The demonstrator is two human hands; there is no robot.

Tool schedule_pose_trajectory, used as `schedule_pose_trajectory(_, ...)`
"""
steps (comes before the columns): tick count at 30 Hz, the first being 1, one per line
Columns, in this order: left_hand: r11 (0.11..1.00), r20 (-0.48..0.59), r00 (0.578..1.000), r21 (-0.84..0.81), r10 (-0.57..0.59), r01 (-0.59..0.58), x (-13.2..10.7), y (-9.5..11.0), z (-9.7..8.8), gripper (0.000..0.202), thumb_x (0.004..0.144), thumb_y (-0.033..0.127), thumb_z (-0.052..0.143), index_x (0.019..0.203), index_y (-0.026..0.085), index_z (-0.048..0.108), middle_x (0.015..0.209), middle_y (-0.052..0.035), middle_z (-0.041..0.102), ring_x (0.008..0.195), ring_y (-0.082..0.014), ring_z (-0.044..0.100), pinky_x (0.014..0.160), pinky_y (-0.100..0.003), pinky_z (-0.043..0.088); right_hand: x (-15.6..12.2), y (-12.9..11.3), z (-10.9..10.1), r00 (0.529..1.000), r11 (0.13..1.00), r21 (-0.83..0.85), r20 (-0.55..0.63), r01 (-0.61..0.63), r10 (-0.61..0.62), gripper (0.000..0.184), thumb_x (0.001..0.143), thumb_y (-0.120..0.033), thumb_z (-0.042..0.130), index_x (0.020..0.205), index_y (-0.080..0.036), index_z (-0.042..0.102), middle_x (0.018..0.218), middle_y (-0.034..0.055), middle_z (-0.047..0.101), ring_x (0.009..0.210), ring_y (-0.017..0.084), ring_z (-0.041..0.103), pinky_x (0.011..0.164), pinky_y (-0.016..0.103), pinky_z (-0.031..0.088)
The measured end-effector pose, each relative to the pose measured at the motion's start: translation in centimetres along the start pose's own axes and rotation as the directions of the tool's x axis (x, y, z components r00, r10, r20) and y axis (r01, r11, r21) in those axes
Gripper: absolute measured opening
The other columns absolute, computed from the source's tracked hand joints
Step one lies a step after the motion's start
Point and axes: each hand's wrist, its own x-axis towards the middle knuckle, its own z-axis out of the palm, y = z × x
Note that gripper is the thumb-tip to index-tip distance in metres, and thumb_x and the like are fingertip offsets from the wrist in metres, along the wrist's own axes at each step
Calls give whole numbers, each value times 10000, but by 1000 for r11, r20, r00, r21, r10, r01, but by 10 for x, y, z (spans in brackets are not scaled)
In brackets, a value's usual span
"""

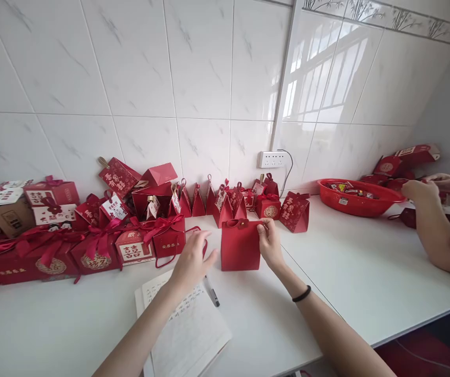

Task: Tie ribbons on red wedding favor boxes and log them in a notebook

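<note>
A plain red gift bag (240, 250) stands upright on the white table, with a small round ornament at its top edge. My right hand (271, 245) pinches its upper right corner between thumb and fingers. To the left of the bag my left hand (193, 262) hovers over the notebook's top end, its fingers apart and nothing in them. Behind those fingers shows a dark red cord (172, 261), beside a red gift box with a bow (169, 241). Below my left hand lie an open notebook (193, 335) with handwriting and a pen (211, 291).
Red gift boxes (97, 254) with ribbons line the wall on the left. Several small triangular boxes (198, 201) stand behind the bag. Further right are a red basin (356, 206) of sweets and a co-worker's hands (423, 193). A power strip (272, 159) is on the wall.
</note>
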Motion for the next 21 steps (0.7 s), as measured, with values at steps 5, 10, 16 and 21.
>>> schedule_pose_trajectory(5, 998, 67, 998, -56, 21, -18, 41, 38, 1, 217, 838, 359, 476, 973, 190, 479, 949, -49, 603, 882, -167, 589, 768, -297, 465, -7, -9, 3, 991, 990, 135, 118, 51, -67, 216, 898, -395, 365, 844, -205, 451, 762, 27, 538, 683, 168, 505, 628, 296, 424)
schedule_pose_trajectory(10, 1000, 136, 990, 6, -26, 25, 59, 54, -8, 147, 830, 350, 472, 816, 209, 511, 664, 28, 613, 588, -132, 564, 600, -255, 428, -5, -13, 0, 988, 992, 108, 138, 58, -73, 216, 890, -388, 418, 917, -202, 525, 853, 47, 554, 779, 178, 539, 695, 324, 464)
schedule_pose_trajectory(16, 957, 249, 963, -240, -98, 160, 53, 60, -15, 114, 804, 264, 453, 792, 191, 540, 590, 30, 599, 521, -116, 581, 522, -232, 465, -23, -41, 3, 973, 984, 137, 185, 116, -141, 340, 865, -475, 477, 1076, -218, 545, 1045, 95, 534, 965, 212, 525, 828, 390, 465)
schedule_pose_trajectory(21, 864, 370, 918, -407, -140, 296, 50, 63, -22, 159, 811, 296, 478, 826, 169, 573, 598, 2, 626, 513, -131, 627, 503, -242, 525, -25, -56, -9, 863, 934, 350, 450, 66, -230, 568, 807, -651, 434, 1122, -196, 562, 1077, 109, 573, 997, 238, 553, 886, 413, 457)
